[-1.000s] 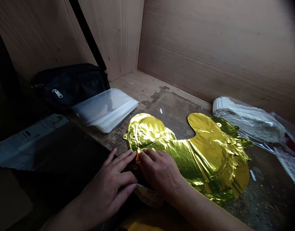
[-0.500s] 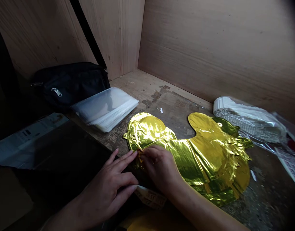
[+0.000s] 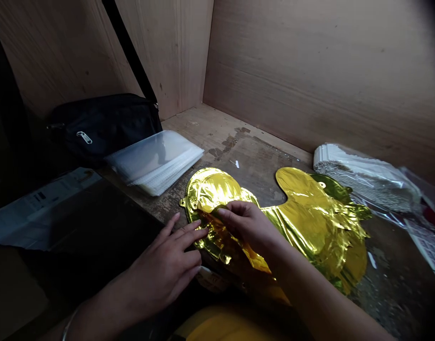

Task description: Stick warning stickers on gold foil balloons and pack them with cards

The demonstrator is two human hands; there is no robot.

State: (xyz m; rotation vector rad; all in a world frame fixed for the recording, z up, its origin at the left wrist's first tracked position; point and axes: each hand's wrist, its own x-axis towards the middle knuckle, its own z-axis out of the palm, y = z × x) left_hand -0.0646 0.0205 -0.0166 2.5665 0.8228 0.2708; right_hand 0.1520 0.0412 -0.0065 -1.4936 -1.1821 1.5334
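Several flat, shiny gold foil balloons [image 3: 309, 213] lie stacked on the worn table, with rounded ends and small tabs with holes. My right hand [image 3: 251, 222] pinches the edge of the top foil balloon between thumb and fingers and holds it raised near the left end of the stack. Beneath that hand the lifted foil hangs crumpled toward the front. My left hand [image 3: 171, 258] lies with its fingers stretched out, their tips touching the foil at its lower left edge. Partly hidden below the hands is a pale printed strip [image 3: 212, 279].
A pile of clear plastic sleeves [image 3: 160, 161] lies at the left, before a black bag [image 3: 107, 123]. To the right are a plastic-wrapped white bundle [image 3: 366, 177] and a printed sheet [image 3: 425, 246]. Wooden panels [image 3: 309, 71] close off the back. A dark plastic package [image 3: 71, 213] is at near left.
My right hand has moved up and to the right, peeling up foil that lay flat. The near part of the top balloon is now lifted and crumpled. My left hand has barely moved.
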